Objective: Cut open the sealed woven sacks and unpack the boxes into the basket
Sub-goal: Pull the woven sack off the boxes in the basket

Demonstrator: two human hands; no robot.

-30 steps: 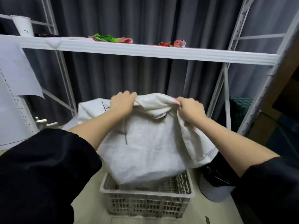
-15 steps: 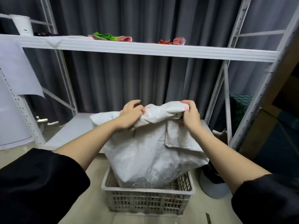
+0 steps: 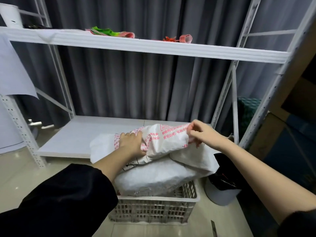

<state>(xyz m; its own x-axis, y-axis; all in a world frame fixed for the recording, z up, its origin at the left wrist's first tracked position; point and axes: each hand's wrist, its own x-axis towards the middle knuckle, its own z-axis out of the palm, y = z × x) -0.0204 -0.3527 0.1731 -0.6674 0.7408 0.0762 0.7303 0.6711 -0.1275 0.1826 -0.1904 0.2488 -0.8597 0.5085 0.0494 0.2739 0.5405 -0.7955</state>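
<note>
A white woven sack (image 3: 159, 177) with red print on its upper flap lies bulging across the top of a pale plastic slatted basket (image 3: 153, 209) on the floor. My left hand (image 3: 130, 142) presses flat on the sack's printed top, fingers together. My right hand (image 3: 200, 132) pinches the sack's printed edge at its far right corner. No boxes show; the sack hides the basket's inside.
A white metal rack stands behind, with a low shelf (image 3: 82, 134) and an upper shelf (image 3: 145, 47) carrying coloured scraps. A grey bin with a black liner (image 3: 220, 189) sits right of the basket. A thin blade-like tool (image 3: 213, 227) lies on the floor.
The sack has come down from chest height onto the basket and its red-printed side has turned up. My left hand went from gripping the sack's top to pressing on it.
</note>
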